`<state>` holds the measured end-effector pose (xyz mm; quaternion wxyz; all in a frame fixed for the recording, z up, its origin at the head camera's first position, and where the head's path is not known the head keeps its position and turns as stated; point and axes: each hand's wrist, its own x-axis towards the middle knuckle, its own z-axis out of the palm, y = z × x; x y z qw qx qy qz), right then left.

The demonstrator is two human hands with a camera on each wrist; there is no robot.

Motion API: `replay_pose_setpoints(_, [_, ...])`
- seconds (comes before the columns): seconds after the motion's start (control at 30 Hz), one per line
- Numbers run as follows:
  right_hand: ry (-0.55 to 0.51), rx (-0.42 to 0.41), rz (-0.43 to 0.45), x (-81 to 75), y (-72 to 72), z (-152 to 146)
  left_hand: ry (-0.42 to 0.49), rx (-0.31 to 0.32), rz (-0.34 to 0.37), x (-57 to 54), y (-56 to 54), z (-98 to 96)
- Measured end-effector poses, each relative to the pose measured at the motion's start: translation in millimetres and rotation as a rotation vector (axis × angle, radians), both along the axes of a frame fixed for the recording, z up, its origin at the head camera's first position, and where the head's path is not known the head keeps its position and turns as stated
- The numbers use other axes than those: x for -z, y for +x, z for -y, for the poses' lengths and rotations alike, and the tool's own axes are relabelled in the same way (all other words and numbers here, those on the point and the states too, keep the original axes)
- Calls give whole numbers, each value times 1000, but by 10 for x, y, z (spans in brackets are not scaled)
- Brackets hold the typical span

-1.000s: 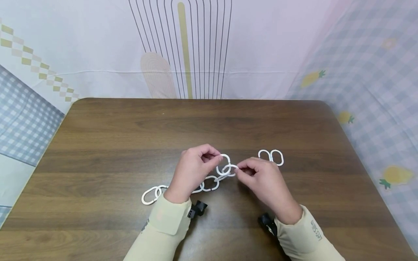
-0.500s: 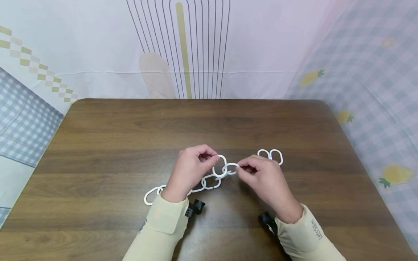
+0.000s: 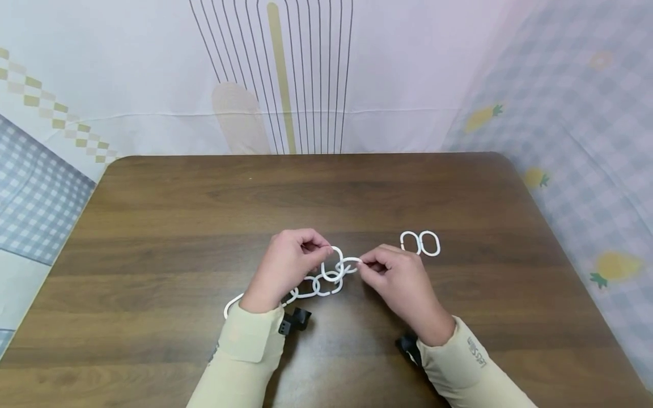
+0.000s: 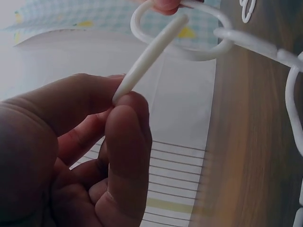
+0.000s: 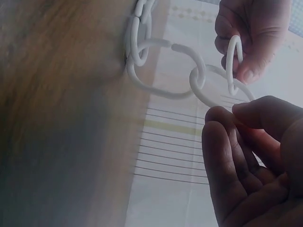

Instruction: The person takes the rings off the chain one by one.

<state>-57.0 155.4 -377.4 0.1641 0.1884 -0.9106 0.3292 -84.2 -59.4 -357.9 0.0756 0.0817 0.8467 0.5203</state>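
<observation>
Two links (image 3: pixel 420 243) lie right of the white chain (image 3: pixel 316 285); the left hand (image 3: pixel 287 263) pinches another link (image 4: pixel 150 59), the right hand (image 3: pixel 400 283) the chain's end link (image 4: pixel 201 55).

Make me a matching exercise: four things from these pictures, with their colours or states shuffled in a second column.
Things:
1. Right hand
2. Table
3. Left sleeve
4. Far pair of rings

Descriptions:
A. Brown, wood-grained
B. White, lying side by side
C. Pinching a white ring
D. Pale beige

Pairs: 1-C, 2-A, 3-D, 4-B
</observation>
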Motion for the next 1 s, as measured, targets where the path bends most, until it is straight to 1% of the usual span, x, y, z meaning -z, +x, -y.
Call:
replay_pose_setpoints(0.17, [2, -4, -24, 16, -2, 0, -6, 18, 37, 3, -11, 28])
replay_pose_setpoints(0.3, [5, 13, -29, 6, -17, -25, -11, 23, 32, 20, -23, 50])
replay_pose_setpoints(0.43, [-2, 39, -17, -12, -39, -47, -17, -13, 19, 30, -43, 102])
replay_pose_setpoints(0.63, [9, 21, 24, -44, -40, -69, -67, -76, 13, 59, -73, 127])
replay_pose_setpoints(0.7, [14, 16, 30, -56, -39, -75, -99, -98, -4, 83, -100, 111])
replay_pose_setpoints(0.83, [12, 15, 32, -85, -38, -84, -163, -121, -45, 156, -180, 59])
replay_pose_setpoints(1.0, [4, 7, 61, -113, -26, -85, -197, -125, -56, 243, -253, -2])
